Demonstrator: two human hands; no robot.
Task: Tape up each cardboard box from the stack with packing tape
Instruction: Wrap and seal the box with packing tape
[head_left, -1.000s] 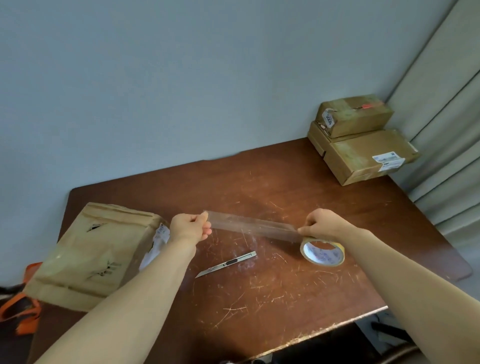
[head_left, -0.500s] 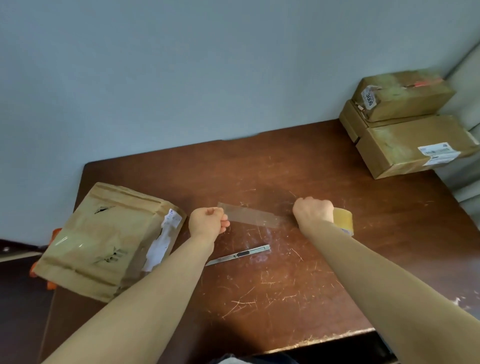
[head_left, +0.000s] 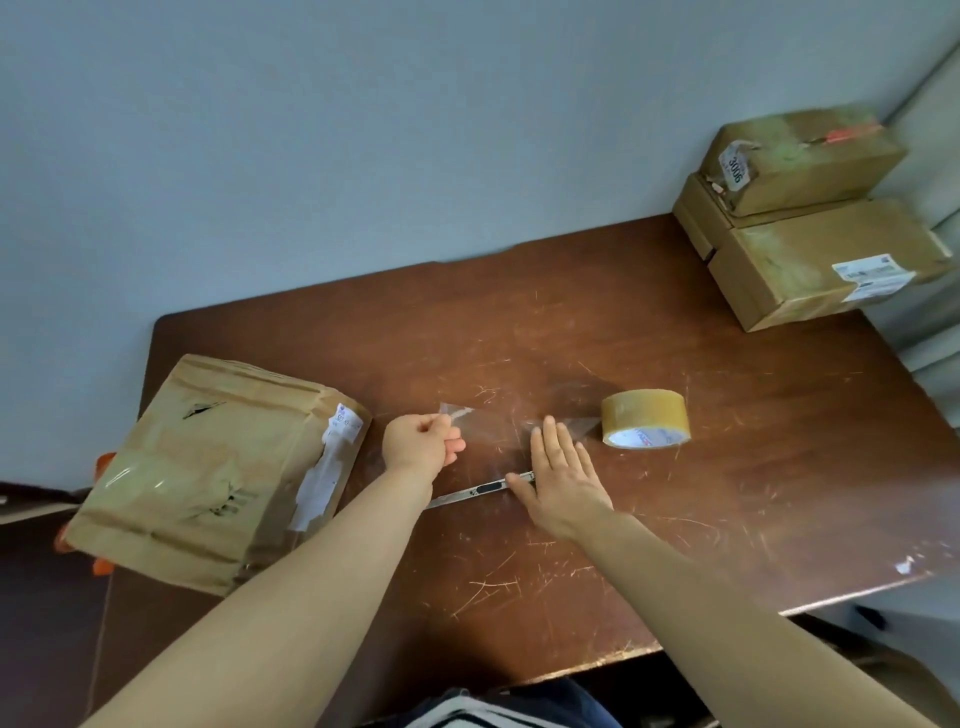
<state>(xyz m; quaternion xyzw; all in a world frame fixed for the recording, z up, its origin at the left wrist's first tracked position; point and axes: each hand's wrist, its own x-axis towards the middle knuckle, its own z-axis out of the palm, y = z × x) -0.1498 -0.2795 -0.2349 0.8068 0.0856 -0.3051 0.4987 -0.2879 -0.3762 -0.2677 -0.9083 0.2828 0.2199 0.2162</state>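
Note:
A clear strip of packing tape (head_left: 485, 423) stretches from the tan tape roll (head_left: 645, 423), which lies on the brown table (head_left: 753, 467). My left hand (head_left: 422, 441) pinches the strip's free end just above the table. My right hand (head_left: 563, 475) is flat with straight fingers, resting over the right end of a slim metal utility knife (head_left: 467, 493). A worn cardboard box (head_left: 208, 467) with a white label lies at the table's left edge, left of my left hand.
Two stacked cardboard boxes (head_left: 810, 218) sit at the far right corner against the grey wall (head_left: 363, 130). An orange object (head_left: 104, 462) shows behind the left box. The table's front edge (head_left: 701, 639) is near my body.
My right hand has let go of the tape roll, which now sits on the table, and has dropped flat onto the knife. The left hand still holds the strip's end.

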